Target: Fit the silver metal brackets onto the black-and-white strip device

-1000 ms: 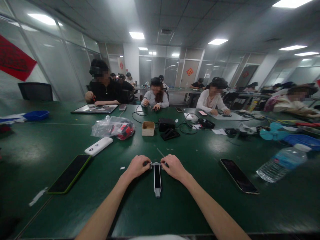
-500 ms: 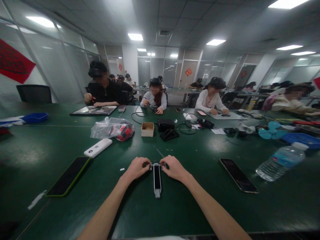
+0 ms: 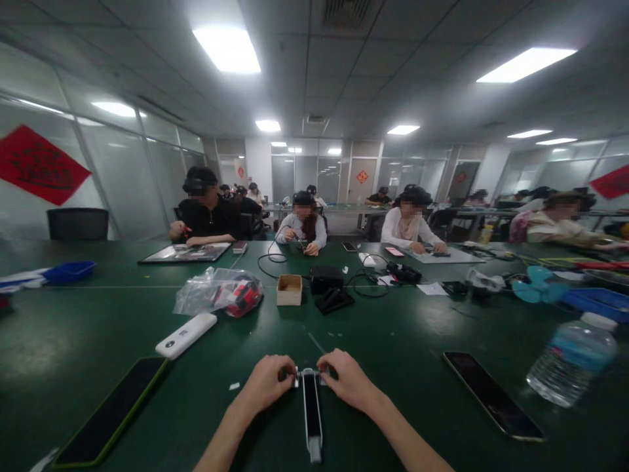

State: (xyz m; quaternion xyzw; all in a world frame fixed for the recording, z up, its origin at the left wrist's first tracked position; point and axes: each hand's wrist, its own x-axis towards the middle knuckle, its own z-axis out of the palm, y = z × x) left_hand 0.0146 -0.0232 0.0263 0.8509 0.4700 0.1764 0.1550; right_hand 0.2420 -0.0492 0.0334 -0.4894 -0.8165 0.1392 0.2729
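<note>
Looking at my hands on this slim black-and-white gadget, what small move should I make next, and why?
I'd probably make a gentle, even adjustment at the far end of the slim gadget: the left hand and right hand have their fingertips at its opposite sides there, while neither holds its near end.

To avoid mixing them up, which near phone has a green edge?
The left phone, nearer the left hand; the right phone has a pale edge.

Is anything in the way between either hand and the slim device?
Nothing visible is. The left hand and right hand meet the slim device directly, one on each side of its far end. The white scrap lies left of the left hand.
</note>
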